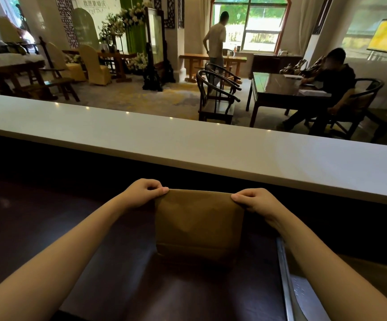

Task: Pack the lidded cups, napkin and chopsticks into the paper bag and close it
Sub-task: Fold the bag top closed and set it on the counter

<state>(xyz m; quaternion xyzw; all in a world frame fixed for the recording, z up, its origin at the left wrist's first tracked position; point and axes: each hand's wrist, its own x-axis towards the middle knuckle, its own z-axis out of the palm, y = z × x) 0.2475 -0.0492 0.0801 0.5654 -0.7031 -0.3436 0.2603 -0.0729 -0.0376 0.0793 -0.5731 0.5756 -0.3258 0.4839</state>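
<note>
A brown paper bag stands upright on the dark worktop in front of me. Its top edge is folded flat and closed. My left hand pinches the bag's top left corner between thumb and fingers. My right hand pinches the top right corner the same way. The cups, napkin and chopsticks are not visible; the bag's inside is hidden.
A raised pale counter ledge runs across just behind the bag. A metal sink rim lies at the lower right under my right forearm. Beyond the counter, one person sits at a dark table and another stands by the window.
</note>
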